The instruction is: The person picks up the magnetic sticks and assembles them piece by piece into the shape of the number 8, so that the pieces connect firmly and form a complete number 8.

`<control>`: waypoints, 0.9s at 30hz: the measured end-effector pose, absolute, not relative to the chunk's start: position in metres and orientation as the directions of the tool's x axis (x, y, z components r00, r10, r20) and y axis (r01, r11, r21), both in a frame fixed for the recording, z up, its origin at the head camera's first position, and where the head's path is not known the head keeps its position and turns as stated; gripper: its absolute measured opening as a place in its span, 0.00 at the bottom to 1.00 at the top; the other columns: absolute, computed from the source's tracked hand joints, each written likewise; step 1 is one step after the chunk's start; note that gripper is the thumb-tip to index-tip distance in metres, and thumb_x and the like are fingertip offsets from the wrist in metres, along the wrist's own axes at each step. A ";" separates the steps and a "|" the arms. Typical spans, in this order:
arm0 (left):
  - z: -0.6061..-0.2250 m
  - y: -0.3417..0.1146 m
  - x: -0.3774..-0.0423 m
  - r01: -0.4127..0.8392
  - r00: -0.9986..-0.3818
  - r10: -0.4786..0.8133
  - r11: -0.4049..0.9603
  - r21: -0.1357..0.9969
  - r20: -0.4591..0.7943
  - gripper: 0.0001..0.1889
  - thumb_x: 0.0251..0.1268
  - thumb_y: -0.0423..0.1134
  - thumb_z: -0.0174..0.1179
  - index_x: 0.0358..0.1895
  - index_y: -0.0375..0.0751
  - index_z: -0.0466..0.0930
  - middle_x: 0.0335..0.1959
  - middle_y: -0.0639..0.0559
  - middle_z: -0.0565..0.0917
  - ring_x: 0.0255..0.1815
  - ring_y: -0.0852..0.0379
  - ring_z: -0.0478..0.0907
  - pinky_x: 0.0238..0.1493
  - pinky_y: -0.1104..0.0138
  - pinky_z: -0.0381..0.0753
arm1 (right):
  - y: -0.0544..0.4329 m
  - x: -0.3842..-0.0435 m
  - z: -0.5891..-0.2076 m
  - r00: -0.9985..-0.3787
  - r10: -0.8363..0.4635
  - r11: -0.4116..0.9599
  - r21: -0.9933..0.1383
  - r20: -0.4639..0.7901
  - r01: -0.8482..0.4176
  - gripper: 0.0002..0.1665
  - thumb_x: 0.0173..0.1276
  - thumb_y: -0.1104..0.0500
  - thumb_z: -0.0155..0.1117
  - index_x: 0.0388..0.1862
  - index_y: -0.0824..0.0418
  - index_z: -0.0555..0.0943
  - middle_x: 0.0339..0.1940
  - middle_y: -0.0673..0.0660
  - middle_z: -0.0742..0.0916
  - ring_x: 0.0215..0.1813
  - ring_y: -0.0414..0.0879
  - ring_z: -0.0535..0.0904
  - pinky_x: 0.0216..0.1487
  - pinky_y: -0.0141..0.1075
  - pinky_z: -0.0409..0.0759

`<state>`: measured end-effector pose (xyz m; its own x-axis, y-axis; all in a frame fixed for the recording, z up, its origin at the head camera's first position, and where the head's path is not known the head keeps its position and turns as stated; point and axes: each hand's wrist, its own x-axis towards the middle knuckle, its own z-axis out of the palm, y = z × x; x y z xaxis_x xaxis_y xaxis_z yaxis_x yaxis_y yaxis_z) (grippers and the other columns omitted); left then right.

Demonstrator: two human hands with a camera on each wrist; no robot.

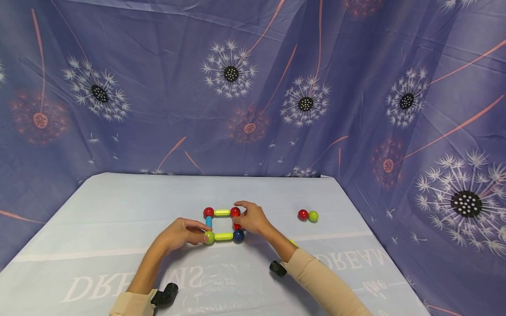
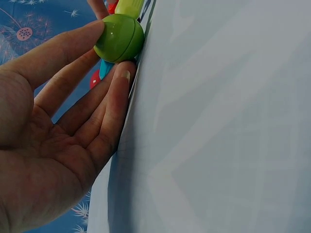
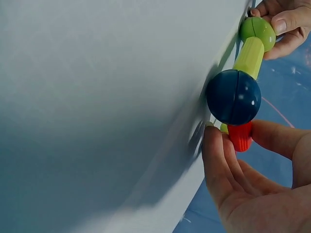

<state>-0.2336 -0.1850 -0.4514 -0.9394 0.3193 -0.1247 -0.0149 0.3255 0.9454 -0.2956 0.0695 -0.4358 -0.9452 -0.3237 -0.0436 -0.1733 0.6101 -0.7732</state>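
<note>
A square of balls and rods lies on the table. Its corners are a green ball at front left, a dark blue ball at front right and two red balls at the back. Yellow-green rods form the front and back sides, a light blue rod the left and a red rod the right. My left hand pinches the green ball between thumb and fingers. With thumb and fingertips, my right hand grips the red rod behind the blue ball; its fingers partly cover that rod in the head view.
Farther right on the table, a loose red ball touches a lime green ball. A yellow-green piece peeks out from behind the right forearm. A white printed cloth covers the table, with a blue dandelion-patterned curtain behind.
</note>
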 end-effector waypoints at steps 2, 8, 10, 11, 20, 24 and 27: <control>-0.451 -0.185 -0.233 -0.015 -0.940 0.318 0.327 0.945 -0.125 0.18 0.59 0.37 0.73 0.52 0.34 0.87 0.43 0.45 0.90 0.40 0.58 0.84 0.43 0.63 0.86 | 0.069 -0.296 -0.437 -0.946 -0.321 0.614 -0.771 -0.049 -0.169 0.33 0.62 0.59 0.71 0.68 0.59 0.78 0.31 0.53 0.89 0.25 0.42 0.83 0.30 0.32 0.78; -0.451 -0.186 -0.233 -0.008 -0.939 0.323 0.325 0.946 -0.119 0.18 0.59 0.37 0.73 0.52 0.34 0.87 0.44 0.44 0.90 0.40 0.57 0.84 0.42 0.63 0.86 | 0.068 -0.297 -0.439 -0.950 -0.305 0.618 -0.772 -0.062 -0.148 0.34 0.61 0.58 0.71 0.68 0.60 0.78 0.30 0.53 0.88 0.24 0.41 0.83 0.29 0.32 0.78; -0.451 -0.186 -0.234 -0.009 -0.938 0.326 0.321 0.947 -0.119 0.18 0.59 0.37 0.73 0.52 0.34 0.87 0.44 0.44 0.90 0.40 0.57 0.84 0.43 0.63 0.86 | 0.068 -0.298 -0.440 -0.951 -0.302 0.619 -0.773 -0.066 -0.143 0.34 0.61 0.58 0.71 0.68 0.59 0.77 0.30 0.53 0.88 0.24 0.41 0.83 0.29 0.32 0.78; -0.452 -0.187 -0.234 -0.009 -0.938 0.326 0.321 0.947 -0.119 0.18 0.59 0.37 0.72 0.52 0.34 0.87 0.44 0.44 0.90 0.40 0.57 0.84 0.42 0.63 0.86 | 0.068 -0.298 -0.440 -0.951 -0.302 0.616 -0.775 -0.066 -0.142 0.34 0.61 0.58 0.71 0.68 0.60 0.77 0.30 0.53 0.87 0.24 0.41 0.82 0.29 0.32 0.78; -0.451 -0.186 -0.234 -0.014 -0.936 0.328 0.324 0.946 -0.126 0.18 0.59 0.37 0.73 0.52 0.35 0.87 0.45 0.44 0.90 0.41 0.57 0.84 0.43 0.63 0.86 | 0.068 -0.297 -0.441 -0.952 -0.302 0.609 -0.779 -0.056 -0.147 0.33 0.60 0.59 0.70 0.67 0.60 0.78 0.28 0.53 0.87 0.23 0.41 0.82 0.29 0.32 0.78; -0.450 -0.186 -0.233 -0.015 -0.937 0.326 0.327 0.945 -0.127 0.18 0.59 0.37 0.73 0.52 0.35 0.87 0.45 0.44 0.90 0.41 0.57 0.84 0.43 0.63 0.85 | 0.068 -0.297 -0.441 -0.953 -0.298 0.610 -0.779 -0.059 -0.143 0.33 0.60 0.59 0.71 0.66 0.59 0.78 0.28 0.53 0.86 0.24 0.41 0.81 0.29 0.32 0.77; -0.450 -0.186 -0.233 -0.014 -0.937 0.325 0.330 0.944 -0.127 0.18 0.59 0.37 0.73 0.52 0.35 0.87 0.45 0.44 0.90 0.41 0.57 0.84 0.43 0.63 0.85 | 0.068 -0.296 -0.441 -0.954 -0.294 0.618 -0.774 -0.064 -0.139 0.32 0.61 0.59 0.71 0.66 0.58 0.78 0.27 0.53 0.86 0.23 0.41 0.80 0.28 0.32 0.77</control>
<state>-0.2328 -0.1856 -0.4498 -0.9371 0.3249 -0.1273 -0.0139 0.3298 0.9439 -0.2963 0.0678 -0.4407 -0.9537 -0.2938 -0.0638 -0.1385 0.6176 -0.7742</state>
